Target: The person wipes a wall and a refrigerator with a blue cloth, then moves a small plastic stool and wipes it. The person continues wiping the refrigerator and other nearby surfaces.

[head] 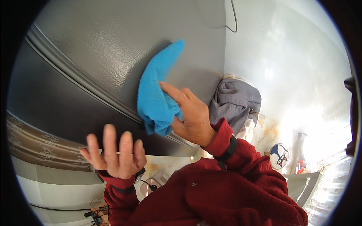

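My right hand (193, 118) grips a bright blue ribbed cloth (154, 87), with the thumb and index finger pinching its right side. Most of the cloth fans out past the fingers over the grey textured side panel (118, 36) of what looks like a refrigerator. The cloth's lower end overlaps the seam (93, 93) between that panel and the dark door (65, 96). My left hand (116, 155) is raised in front of the dark door, holding nothing, its fingers spread. Whether it touches the door cannot be told.
A crumpled grey fabric (236, 100) lies in the corner beside the white wall (268, 50), where a cable (236, 17) hangs. A round cat-pattern object (279, 156) and a white chair (308, 183) stand at right. Power plugs and wires (94, 217) lie lower left, near a brown patterned curtain (42, 144).
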Action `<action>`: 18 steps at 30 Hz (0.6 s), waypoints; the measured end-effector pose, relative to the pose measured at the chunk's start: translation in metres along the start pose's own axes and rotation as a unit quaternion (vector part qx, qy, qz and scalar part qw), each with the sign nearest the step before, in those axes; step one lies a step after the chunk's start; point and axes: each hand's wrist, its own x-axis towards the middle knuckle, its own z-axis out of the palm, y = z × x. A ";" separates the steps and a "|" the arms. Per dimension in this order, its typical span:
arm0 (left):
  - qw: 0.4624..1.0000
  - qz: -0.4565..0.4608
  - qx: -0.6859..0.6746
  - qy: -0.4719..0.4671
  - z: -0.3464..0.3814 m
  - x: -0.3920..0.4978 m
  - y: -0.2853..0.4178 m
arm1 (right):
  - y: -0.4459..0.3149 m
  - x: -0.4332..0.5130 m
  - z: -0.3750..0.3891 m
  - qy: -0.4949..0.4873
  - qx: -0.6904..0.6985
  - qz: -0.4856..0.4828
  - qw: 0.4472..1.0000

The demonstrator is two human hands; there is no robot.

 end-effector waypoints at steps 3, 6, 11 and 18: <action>0.995 -0.067 0.030 0.071 0.005 0.007 -0.005 | 0.005 0.019 -0.007 0.057 -0.023 0.042 0.997; 0.988 -0.116 -0.047 0.095 0.009 0.011 -0.001 | 0.003 0.048 -0.010 0.094 -0.032 -0.023 0.995; 0.955 -0.238 -0.147 0.096 0.014 0.006 0.016 | -0.036 0.064 0.020 0.055 -0.017 -0.156 0.986; 0.968 -0.233 0.016 0.095 0.020 -0.012 0.024 | -0.035 0.046 0.055 0.137 0.035 -0.260 0.955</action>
